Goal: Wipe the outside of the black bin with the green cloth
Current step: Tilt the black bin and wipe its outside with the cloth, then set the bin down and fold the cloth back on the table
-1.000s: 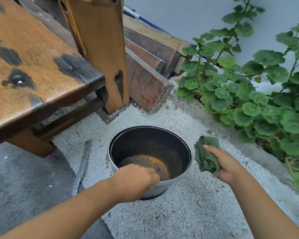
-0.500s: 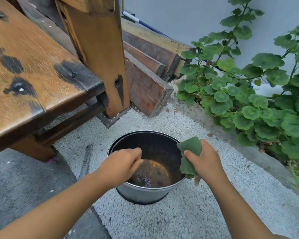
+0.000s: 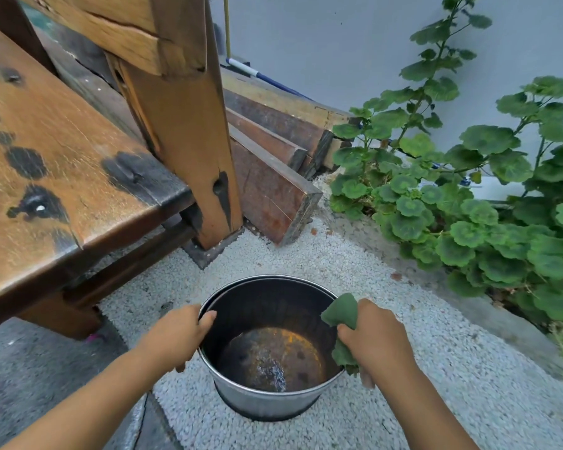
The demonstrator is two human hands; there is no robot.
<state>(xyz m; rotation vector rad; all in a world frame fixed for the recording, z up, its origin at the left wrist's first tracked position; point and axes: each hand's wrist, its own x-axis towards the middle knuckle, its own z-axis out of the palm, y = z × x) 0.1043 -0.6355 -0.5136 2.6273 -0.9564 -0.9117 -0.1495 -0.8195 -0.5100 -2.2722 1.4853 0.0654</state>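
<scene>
Between the two hands, upright on the pale gravel (image 3: 420, 401): the black bin (image 3: 264, 402) (dull metal on the outer wall, rust-stained at the bottom inside). Gripping its rim with the left hand (image 3: 176, 339), thumb hooked over to the inside, fingers curled down the outside. Clutching the green cloth (image 3: 340, 311) in a wad in the right hand (image 3: 376, 341), held at the rim directly opposite the left hand, with part of the cloth spilling toward the inside.

Judged to be at the very start of the wipe, with none of the outer wall visibly covered.

To do it well:
- Use the left hand's clamp as an anchor against spinning or skating on the loose stones.
- Slide the cloth off the lip and down the outside, below the right hand.
- Flatten the wad for more contact.
- Work in overlapping strokes from rim to base.
- Turn the bin with the left hand to bring a fresh section under the right, rather than reaching blind round the far side.
- Tip toward the left hand for the dark band at the base, otherwise half buried.
- Mind the rim edge against the knuckles.
- Avoid dragging the cloth through the gravel and picking up grit.

Beyond the left hand, a weathered wooden bench (image 3: 62, 157). Beyond the right hand, geranium leaves (image 3: 468, 235). Ahead of both, stacked timber (image 3: 273, 190).

No brand, label or writing legible on the bin, the cloth or anything nearby.
</scene>
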